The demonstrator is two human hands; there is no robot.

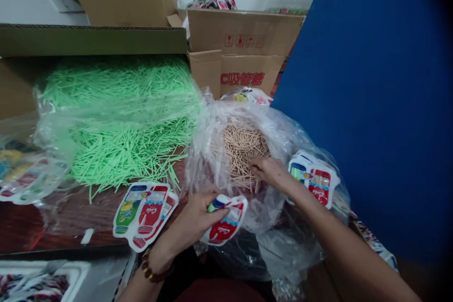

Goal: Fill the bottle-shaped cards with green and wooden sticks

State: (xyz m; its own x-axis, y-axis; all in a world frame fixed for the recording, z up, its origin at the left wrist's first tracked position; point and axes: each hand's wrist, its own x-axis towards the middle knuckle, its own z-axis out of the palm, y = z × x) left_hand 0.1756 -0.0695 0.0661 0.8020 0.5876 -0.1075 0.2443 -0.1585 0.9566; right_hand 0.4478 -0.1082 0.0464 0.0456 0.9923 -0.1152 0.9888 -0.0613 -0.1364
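My left hand [194,221] is closed on a bottle-shaped printed packet [226,224], red, white and blue, with green sticks poking from its top. My right hand [269,171] reaches into a clear plastic bag [212,151] and its fingers pinch among a heap of tan sticks [244,151]. Whether any sticks are held is hidden. A small stack of the same printed packets [145,212] lies on the brown table left of my left hand. More packets [313,179] rest on the plastic just right of my right wrist.
A big pile of green sticks [120,118] in clear plastic fills the left. Cardboard boxes [244,52] stand behind. A blue panel [371,104] closes off the right side. More packets in plastic [21,174] lie at the far left, and a white tray [71,273] sits bottom left.
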